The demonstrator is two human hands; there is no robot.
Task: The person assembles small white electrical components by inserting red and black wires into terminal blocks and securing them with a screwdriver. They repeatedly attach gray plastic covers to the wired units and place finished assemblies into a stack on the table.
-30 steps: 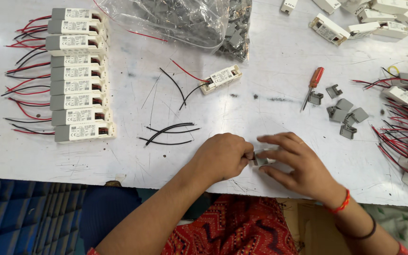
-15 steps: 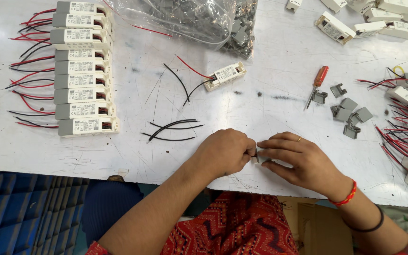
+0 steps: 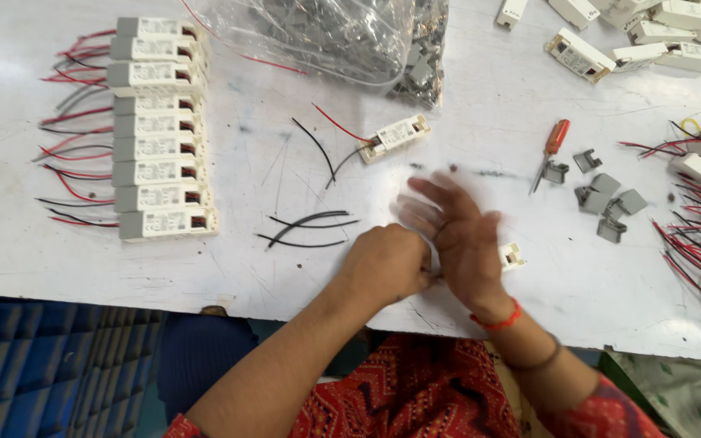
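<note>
A small white plastic housing (image 3: 512, 257) with a dark opening on 1 face lay on the white table (image 3: 285, 268), just beside the right hand (image 3: 458, 243) on its outer side. The right hand was motion-blurred, fingers spread and holding nothing visible. The left hand (image 3: 384, 263) was curled closed against the right palm; whether it gripped anything could not be determined. Loose black wires (image 3: 306, 229) lay beyond the left hand.

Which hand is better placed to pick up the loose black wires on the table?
Left. The left hand is a closed fist right beside the black wires. The right hand is blurred, fingers spread, farther off, next to a small white part.
</note>
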